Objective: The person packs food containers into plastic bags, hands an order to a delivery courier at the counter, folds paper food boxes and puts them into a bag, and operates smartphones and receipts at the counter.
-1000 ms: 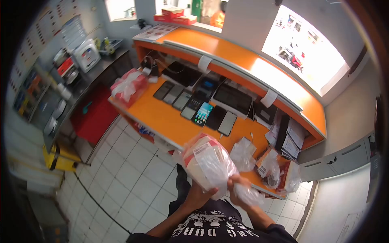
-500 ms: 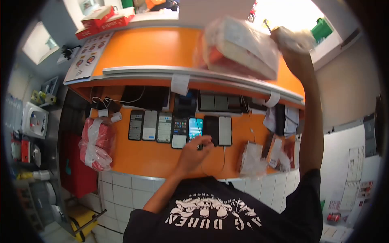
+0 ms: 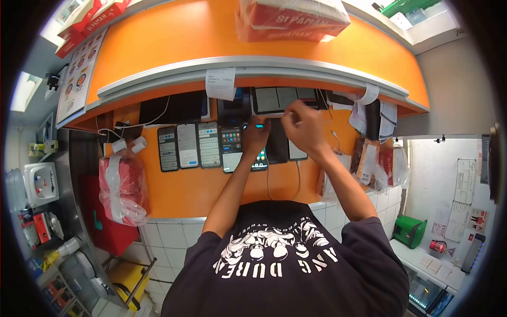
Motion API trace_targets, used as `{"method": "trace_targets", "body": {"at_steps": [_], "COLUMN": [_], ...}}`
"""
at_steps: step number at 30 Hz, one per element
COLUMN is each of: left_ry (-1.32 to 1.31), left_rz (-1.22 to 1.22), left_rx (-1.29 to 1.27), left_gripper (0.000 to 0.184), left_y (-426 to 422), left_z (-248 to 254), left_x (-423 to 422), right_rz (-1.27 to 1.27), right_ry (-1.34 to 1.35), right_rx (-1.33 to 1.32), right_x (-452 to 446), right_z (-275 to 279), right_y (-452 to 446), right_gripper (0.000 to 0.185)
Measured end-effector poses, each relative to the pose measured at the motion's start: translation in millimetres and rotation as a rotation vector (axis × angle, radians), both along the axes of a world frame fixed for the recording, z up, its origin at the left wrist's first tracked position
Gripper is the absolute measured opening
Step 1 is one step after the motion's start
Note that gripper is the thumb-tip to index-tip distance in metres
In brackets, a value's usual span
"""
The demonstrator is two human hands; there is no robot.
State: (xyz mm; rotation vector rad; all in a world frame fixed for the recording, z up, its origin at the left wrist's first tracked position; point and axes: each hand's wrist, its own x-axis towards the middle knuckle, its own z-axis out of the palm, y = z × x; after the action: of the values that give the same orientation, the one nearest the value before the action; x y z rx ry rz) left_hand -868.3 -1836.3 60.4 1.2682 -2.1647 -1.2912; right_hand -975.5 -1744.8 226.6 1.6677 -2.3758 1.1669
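My left hand (image 3: pixel 255 138) is over a phone with a lit teal screen (image 3: pixel 260 158), covering its upper part; its fingers are mostly hidden. Curled and slightly blurred, my right hand (image 3: pixel 303 127) hovers above a dark phone (image 3: pixel 278 140) and a light-screened phone (image 3: pixel 297 152); whether it holds anything is unclear. Further left on the orange desk lie several lit phones, among them a white-screened phone (image 3: pixel 187 146). A tablet (image 3: pixel 285 99) rests behind the hands, under the raised shelf. The bagged red and white box (image 3: pixel 293 20) stands on the orange upper counter, away from both hands.
A bagged red parcel (image 3: pixel 122 185) sits at the desk's left end, and a bagged box (image 3: pixel 388 165) with others at its right. Paper slips (image 3: pixel 220 83) hang from the metal counter edge (image 3: pixel 158 77). Cables (image 3: pixel 299 182) trail across the desk.
The bagged box has gone from my hands to the upper counter. My right hand has let go of it and come down over the desk; my left hand has moved forward onto the phones.
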Motion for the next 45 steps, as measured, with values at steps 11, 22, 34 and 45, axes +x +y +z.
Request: {"method": "trace_targets", "body": {"at_steps": [11,22,34,45], "left_ry": [0.118,0.168,0.194,0.215], "left_rz": [0.060,0.100,0.110,0.115], "left_rx": [0.042,0.026,-0.006,-0.137], "left_gripper": [0.052,0.055,0.054,0.053], "left_y": [5.9,14.0,18.7,16.4], "left_z": [-13.3,-21.6,-11.2,-37.9], "left_x": [-8.5,-13.9,-15.1,-18.8], "right_rz": [0.069,-0.023,-0.169,-0.177], "right_ry": [0.332,0.234,0.231,0.200], "right_rx": [0.385,0.351,0.427,0.426], "right_x": [-71.6,-71.7,-96.0,-79.3], "right_z": [-153.1,-162.2,-175.7,-167.1], "right_y": [-11.2,-13.8,-0.5,24.7], "right_gripper": [0.057,0.065,0.072,0.066]}}
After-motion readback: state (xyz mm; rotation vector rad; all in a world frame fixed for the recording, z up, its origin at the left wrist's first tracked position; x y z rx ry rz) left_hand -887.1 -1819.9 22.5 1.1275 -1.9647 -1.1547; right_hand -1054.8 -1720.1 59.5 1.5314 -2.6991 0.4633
